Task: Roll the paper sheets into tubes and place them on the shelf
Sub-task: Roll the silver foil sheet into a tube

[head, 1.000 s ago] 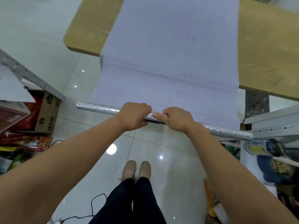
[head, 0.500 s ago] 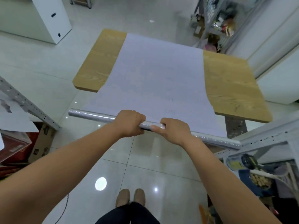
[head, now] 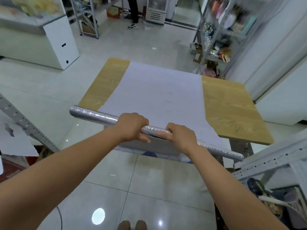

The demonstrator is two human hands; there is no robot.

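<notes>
shop floor and wooden worktop (head: 232,107): both hands, left hand (head: 132,126) and right hand (head: 181,136), fingers clamped on the silver tube (head: 93,113) at the near edge. rolling is under way; the white paper sheet (head: 157,95) on the worktop likely needs winding next.

Over the last second the left hand (head: 132,127) and right hand (head: 181,138) have wound the silver tube (head: 93,113) up the paper sheet (head: 159,93) to the bench's (head: 232,110) near edge, where a slack fold (head: 159,146) now sags beneath it.
</notes>
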